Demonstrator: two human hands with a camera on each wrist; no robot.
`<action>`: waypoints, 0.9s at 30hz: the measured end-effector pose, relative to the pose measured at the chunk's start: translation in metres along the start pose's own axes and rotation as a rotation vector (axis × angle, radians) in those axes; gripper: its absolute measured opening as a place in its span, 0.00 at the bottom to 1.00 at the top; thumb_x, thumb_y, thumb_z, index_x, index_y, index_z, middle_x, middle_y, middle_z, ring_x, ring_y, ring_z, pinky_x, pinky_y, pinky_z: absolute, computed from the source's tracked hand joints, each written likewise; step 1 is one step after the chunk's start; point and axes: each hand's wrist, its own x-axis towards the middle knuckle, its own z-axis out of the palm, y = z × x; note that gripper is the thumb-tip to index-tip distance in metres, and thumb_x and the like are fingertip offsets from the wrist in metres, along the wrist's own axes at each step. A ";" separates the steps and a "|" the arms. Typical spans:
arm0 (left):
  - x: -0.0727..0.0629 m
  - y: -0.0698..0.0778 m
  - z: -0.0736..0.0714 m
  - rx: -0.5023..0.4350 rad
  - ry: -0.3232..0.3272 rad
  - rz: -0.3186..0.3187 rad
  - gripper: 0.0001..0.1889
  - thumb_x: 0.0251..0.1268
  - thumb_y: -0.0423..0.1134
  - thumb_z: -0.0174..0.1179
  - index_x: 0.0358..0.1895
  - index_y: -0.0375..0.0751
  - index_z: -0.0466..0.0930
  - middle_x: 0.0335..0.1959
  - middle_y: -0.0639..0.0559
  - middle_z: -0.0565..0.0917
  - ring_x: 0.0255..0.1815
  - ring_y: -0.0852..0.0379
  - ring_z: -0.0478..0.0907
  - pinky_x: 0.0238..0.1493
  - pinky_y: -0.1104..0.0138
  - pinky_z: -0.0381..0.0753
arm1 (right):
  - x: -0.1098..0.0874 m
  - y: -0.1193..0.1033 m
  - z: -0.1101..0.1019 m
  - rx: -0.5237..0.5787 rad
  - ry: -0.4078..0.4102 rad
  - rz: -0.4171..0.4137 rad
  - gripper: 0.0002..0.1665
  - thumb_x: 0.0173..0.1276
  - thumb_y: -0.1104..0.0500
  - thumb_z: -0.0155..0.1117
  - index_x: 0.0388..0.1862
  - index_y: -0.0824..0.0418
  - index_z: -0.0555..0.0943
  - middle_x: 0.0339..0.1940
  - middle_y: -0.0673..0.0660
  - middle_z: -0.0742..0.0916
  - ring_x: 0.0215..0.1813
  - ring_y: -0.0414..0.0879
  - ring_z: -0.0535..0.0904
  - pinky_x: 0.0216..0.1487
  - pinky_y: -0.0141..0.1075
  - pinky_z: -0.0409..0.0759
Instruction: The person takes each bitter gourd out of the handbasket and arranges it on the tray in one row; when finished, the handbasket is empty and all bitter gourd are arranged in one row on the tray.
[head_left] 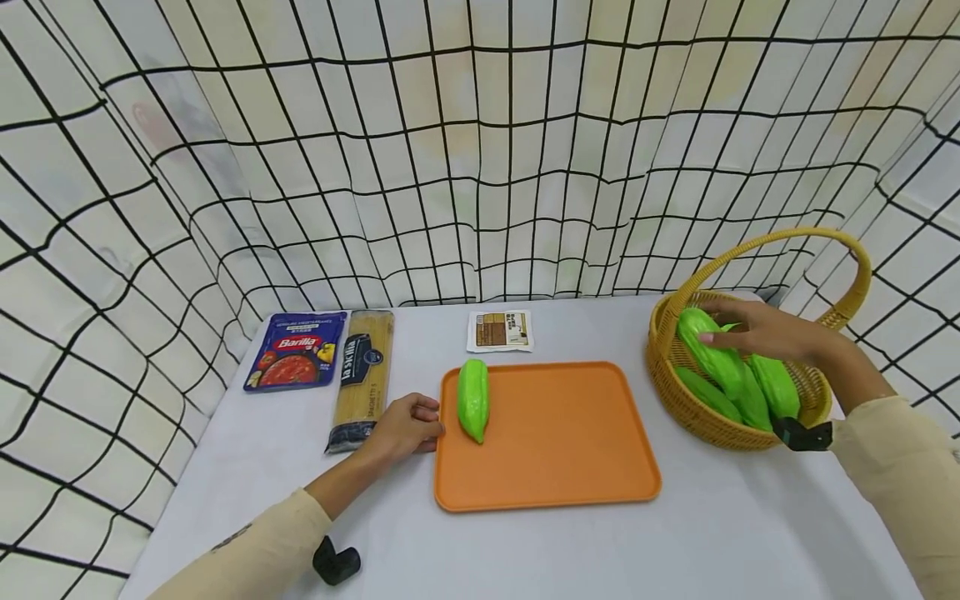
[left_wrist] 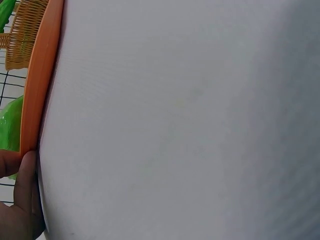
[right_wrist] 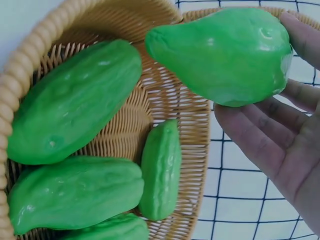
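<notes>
Fingers (right_wrist: 284, 114) partly behind green fruit (right_wrist: 220, 57)

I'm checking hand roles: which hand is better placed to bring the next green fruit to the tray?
Probably the right hand: it grips a green fruit at the basket; the left hand pinches the orange tray, farther off.

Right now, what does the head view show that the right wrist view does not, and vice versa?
Only head: orange tray with lone green fruit on it and left hand at its edge, spaghetti pack, Barilla pouch, small packet, both sleeves.
Only right wrist: palm side of the right hand.
Both: that hand, gripped green fruit, wicker basket, other green fruits inside, black-lined backdrop.
</notes>
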 end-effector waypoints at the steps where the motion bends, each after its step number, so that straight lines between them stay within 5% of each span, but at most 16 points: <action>1: 0.000 0.000 0.000 0.003 -0.003 0.001 0.20 0.63 0.30 0.64 0.58 0.32 0.74 0.46 0.43 0.78 0.40 0.54 0.82 0.40 0.65 0.90 | -0.002 -0.001 0.000 0.004 -0.005 -0.003 0.43 0.76 0.45 0.57 0.79 0.65 0.55 0.72 0.74 0.68 0.66 0.66 0.71 0.42 0.42 0.85; 6: 0.001 0.002 0.000 -0.008 -0.006 0.010 0.20 0.63 0.29 0.64 0.58 0.32 0.74 0.46 0.43 0.77 0.41 0.54 0.82 0.41 0.65 0.90 | -0.011 -0.007 0.001 -0.014 -0.008 0.003 0.44 0.77 0.44 0.56 0.80 0.64 0.54 0.73 0.74 0.68 0.71 0.71 0.67 0.51 0.51 0.86; 13: 0.002 0.000 0.001 0.004 0.001 -0.005 0.20 0.63 0.29 0.64 0.57 0.33 0.75 0.45 0.43 0.78 0.40 0.54 0.82 0.40 0.65 0.90 | -0.025 -0.009 0.001 -0.075 -0.005 0.027 0.43 0.77 0.42 0.55 0.79 0.65 0.55 0.72 0.74 0.70 0.66 0.69 0.73 0.56 0.58 0.83; 24: 0.003 0.001 0.002 0.012 0.009 -0.011 0.20 0.63 0.29 0.64 0.57 0.33 0.75 0.45 0.43 0.77 0.40 0.54 0.82 0.40 0.66 0.90 | -0.041 -0.011 0.007 -0.055 -0.010 -0.020 0.41 0.76 0.44 0.58 0.76 0.66 0.59 0.73 0.71 0.71 0.67 0.68 0.74 0.57 0.55 0.84; 27: 0.003 0.001 0.002 0.009 0.009 -0.014 0.20 0.62 0.29 0.64 0.57 0.33 0.75 0.44 0.43 0.77 0.40 0.54 0.82 0.40 0.66 0.90 | -0.042 -0.014 0.010 -0.040 -0.021 -0.029 0.40 0.75 0.45 0.59 0.76 0.65 0.61 0.73 0.69 0.72 0.69 0.68 0.72 0.59 0.46 0.84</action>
